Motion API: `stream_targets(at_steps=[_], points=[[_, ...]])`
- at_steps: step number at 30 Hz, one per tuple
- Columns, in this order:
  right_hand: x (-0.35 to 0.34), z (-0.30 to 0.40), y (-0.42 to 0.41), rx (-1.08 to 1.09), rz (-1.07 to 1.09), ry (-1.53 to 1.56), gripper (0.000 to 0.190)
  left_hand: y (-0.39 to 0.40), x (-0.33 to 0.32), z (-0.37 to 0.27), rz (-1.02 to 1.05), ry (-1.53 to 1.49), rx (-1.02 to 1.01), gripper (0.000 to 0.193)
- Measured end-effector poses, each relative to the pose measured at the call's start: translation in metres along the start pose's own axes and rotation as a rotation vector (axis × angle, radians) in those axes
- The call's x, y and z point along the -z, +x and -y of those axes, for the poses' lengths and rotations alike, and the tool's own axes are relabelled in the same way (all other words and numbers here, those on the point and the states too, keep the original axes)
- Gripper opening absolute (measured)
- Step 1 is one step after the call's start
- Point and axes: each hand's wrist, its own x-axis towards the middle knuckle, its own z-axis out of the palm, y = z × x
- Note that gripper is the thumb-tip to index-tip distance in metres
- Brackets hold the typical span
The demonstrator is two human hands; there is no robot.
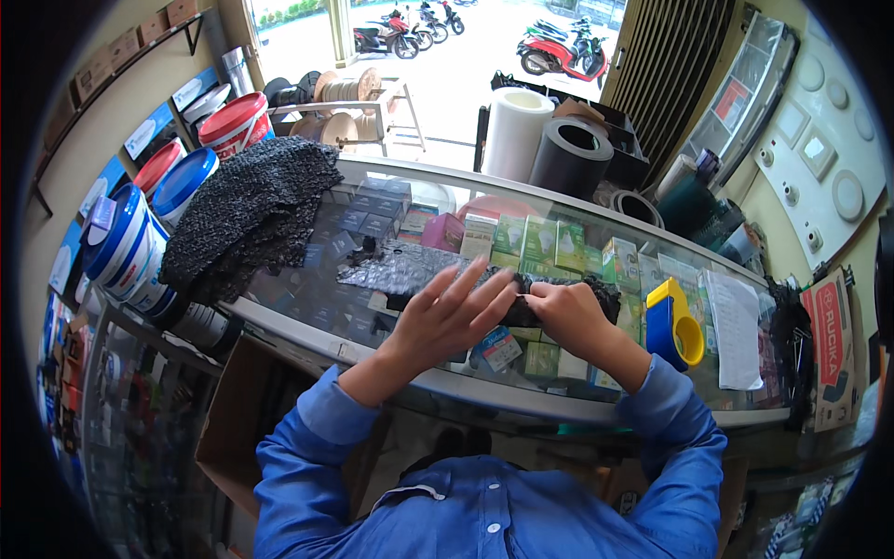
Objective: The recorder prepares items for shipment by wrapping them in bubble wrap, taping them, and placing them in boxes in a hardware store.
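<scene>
A long bundle in black plastic bubble wrap (pixel 412 269) lies across the glass display counter (pixel 335 168). My left hand (pixel 457 307) is over its middle, fingers spread, somewhat blurred; whether the palm presses on it cannot be told. Close beside it, my right hand (pixel 569 311) has its fingers curled on the wrap near the bundle's right part, the thumb and forefinger pinching at its edge. A blue and yellow tape dispenser (pixel 667 335) lies on the glass to the right of my right hand. At the counter's left end a large crumpled sheet of black bubble wrap (pixel 244 202) hangs over the edge.
White papers (pixel 730 328) lie right of the dispenser. Light bulb boxes (pixel 538 244) show under the glass. Paint buckets (pixel 126 244) stand at the left, large plastic rolls (pixel 517 133) behind the counter. An open cardboard box (pixel 237 419) is below the counter at the left.
</scene>
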Motion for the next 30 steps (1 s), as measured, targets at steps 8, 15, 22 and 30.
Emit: stream_targets(at_steps=[8, 15, 22, 30], points=[[-0.010, 0.012, -0.015, -0.040, -0.133, -0.019, 0.034, -0.008, -0.019, 0.004, 0.481, -0.241, 0.184, 0.035], [-0.009, -0.001, -0.031, -0.141, -0.104, 0.086, 0.036, -0.024, -0.024, 0.001, 0.302, -0.444, 0.148, 0.034], [-0.021, 0.007, -0.044, -0.023, -0.125, -0.042, 0.033, -0.028, -0.022, 0.006, 0.269, -0.441, 0.027, 0.032], [-0.018, 0.004, -0.035, 0.033, -0.223, -0.067, 0.027, -0.026, -0.026, 0.002, 0.200, -0.312, 0.013, 0.018]])
